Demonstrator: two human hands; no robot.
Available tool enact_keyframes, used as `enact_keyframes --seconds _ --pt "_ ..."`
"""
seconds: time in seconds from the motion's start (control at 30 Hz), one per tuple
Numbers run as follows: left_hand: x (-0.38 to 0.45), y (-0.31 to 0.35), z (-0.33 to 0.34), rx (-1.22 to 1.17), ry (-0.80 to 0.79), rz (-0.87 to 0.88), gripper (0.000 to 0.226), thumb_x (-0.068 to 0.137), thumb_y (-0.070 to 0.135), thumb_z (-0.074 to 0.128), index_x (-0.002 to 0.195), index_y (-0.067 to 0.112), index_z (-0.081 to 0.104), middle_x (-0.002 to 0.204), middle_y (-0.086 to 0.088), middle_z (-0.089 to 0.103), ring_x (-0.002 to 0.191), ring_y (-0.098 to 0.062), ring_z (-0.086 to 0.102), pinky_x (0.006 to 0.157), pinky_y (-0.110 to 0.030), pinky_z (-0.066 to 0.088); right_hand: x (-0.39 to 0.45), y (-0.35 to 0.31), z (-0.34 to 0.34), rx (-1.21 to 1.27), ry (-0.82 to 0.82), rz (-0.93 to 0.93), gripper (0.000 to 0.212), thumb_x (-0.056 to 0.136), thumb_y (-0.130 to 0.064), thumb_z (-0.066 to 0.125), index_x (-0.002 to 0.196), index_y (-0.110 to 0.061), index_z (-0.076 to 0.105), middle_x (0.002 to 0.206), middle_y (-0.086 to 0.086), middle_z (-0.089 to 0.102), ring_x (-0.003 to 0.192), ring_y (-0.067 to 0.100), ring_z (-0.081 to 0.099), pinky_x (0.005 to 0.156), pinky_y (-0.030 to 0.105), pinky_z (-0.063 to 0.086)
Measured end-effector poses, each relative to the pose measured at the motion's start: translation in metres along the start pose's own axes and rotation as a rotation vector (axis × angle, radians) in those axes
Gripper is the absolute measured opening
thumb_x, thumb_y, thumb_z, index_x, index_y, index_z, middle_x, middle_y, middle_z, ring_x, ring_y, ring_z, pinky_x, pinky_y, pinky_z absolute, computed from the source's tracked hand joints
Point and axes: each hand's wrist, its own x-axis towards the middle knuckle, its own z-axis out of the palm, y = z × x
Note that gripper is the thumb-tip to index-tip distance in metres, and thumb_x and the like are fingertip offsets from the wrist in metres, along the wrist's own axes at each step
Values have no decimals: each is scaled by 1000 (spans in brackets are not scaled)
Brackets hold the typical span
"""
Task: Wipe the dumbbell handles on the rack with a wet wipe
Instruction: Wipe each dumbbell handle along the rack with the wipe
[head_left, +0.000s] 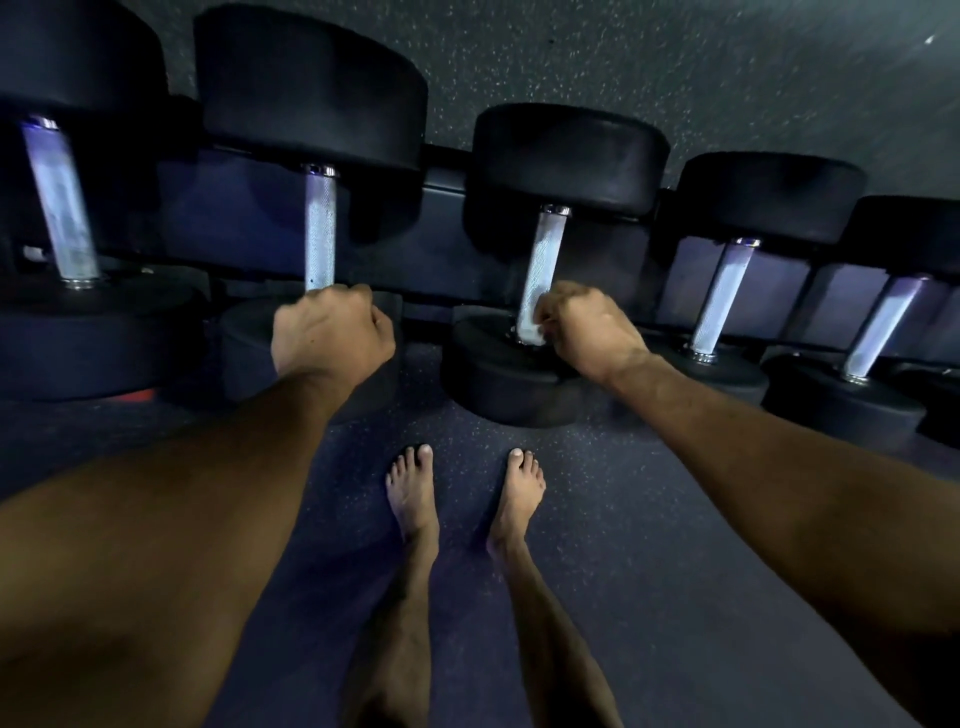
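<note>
Several black dumbbells with knurled steel handles lie side by side on a dark rack (447, 171). My left hand (330, 327) grips the near end of the second dumbbell's handle (319, 228). My right hand (584, 327) holds a white wet wipe (530, 330) wrapped around the near end of the middle dumbbell's handle (543, 260). Most of the wipe is hidden by my fingers. Other handles show at the far left (60, 202) and on the right (724, 296), (880, 327).
My bare feet (413, 499), (519, 493) stand on speckled dark rubber flooring (623, 545) just in front of the rack. A small red object (137, 397) peeks out under the leftmost dumbbell. The scene is dimly lit.
</note>
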Motion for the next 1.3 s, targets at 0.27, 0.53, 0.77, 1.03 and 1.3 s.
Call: enact_keyframes --seconds 0.27,0.53,0.77,1.03,1.3 --pt "1 1 -1 -1 -8 3 26 90 31 48 85 11 63 79 -11 66 68 -35 60 61 -34 37 41 -13 -20 437 480 377 17 85 -26 73 89 -9 74 88 11 72 81 22 67 78 33 53" --pt "1 1 -1 -21 -3 -21 25 90 31 49 85 11 64 78 -11 66 60 -26 42 60 -33 36 3 -28 11 515 353 557 12 84 -18 76 88 -13 66 83 3 66 73 13 58 63 9 37" --pt "1 3 -1 9 -23 -4 24 89 30 49 86 11 64 81 -12 67 71 -37 63 62 -35 40 41 -32 -24 632 493 717 22 91 -20 66 108 -5 68 98 10 70 90 21 66 71 14 41" --pt "0 1 0 -20 -14 7 24 89 30 48 86 11 64 80 -11 67 70 -36 62 62 -34 39 26 -20 -12 643 324 763 21 85 -11 63 100 -14 77 91 3 73 84 13 67 80 25 56" --pt "1 2 -1 -5 -11 9 25 90 29 48 88 10 65 81 -11 67 70 -36 61 61 -34 38 30 -19 2 698 83 799 21 84 -18 62 99 -12 75 92 5 75 82 18 70 72 28 57"
